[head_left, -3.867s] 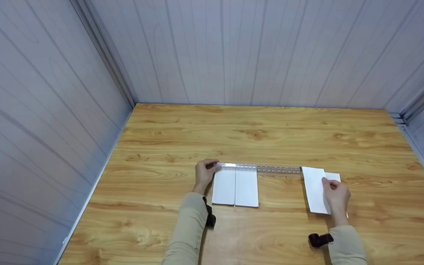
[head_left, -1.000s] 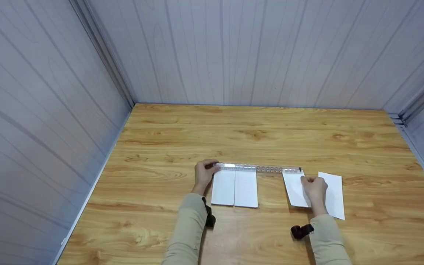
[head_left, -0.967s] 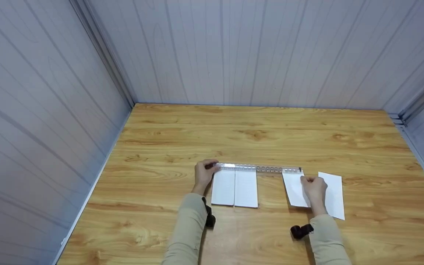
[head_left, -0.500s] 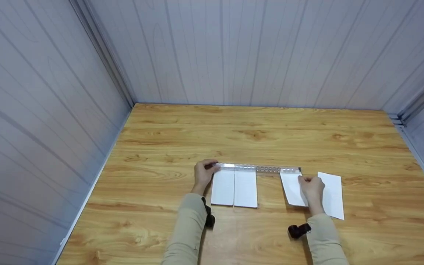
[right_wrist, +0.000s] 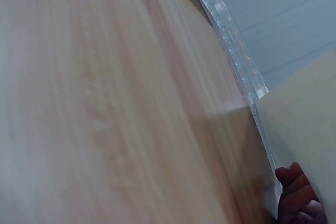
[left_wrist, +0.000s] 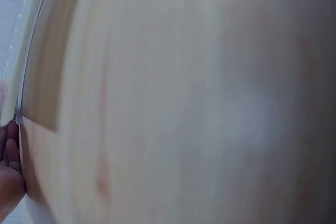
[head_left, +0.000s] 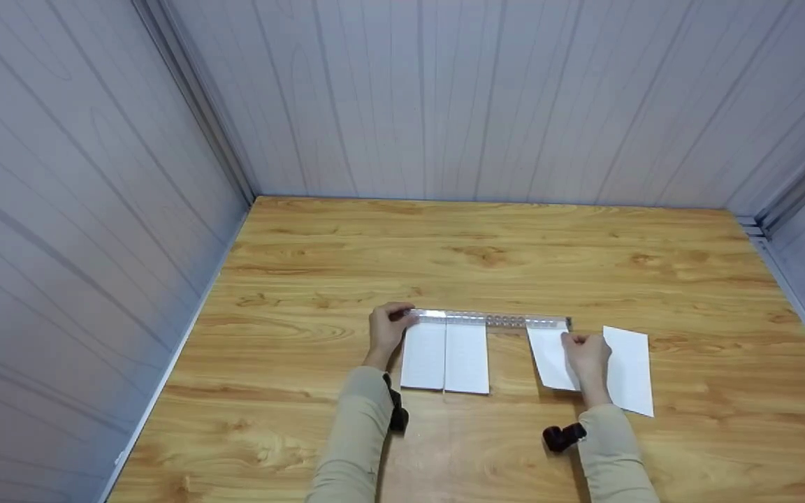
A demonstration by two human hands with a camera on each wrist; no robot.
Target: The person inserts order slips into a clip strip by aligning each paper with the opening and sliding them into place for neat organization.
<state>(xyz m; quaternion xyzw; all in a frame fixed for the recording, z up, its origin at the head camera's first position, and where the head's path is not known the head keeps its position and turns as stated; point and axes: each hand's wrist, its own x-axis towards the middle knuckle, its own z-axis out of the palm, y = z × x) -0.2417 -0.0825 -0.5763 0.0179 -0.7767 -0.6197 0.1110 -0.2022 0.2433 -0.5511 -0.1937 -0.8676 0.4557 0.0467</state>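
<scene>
A long clear plastic strip with a row of round bumps [head_left: 507,321] lies crosswise on the table. My left hand [head_left: 387,334] pinches its left end between thumb and fingers. Below that end, two white cards [head_left: 423,356] sit side by side with their top edges under the clear plastic. My right hand [head_left: 590,360] pinches the right edge of another white card [head_left: 548,356], which is tilted, its top edge at the strip's right part. In the right wrist view this card [right_wrist: 299,114] meets the strip [right_wrist: 231,38]; whether it is inside I cannot tell.
One more white card [head_left: 633,370] lies on the wooden table [head_left: 486,258], right of my right hand and partly behind the forearm. Pale panelled walls [head_left: 458,98] rise at the back and sides. Each wrist wears a black camera [head_left: 563,438].
My right hand has carried its card leftward, off the loose card and along the strip, bit by bit. My left hand has kept its hold on the strip's left end.
</scene>
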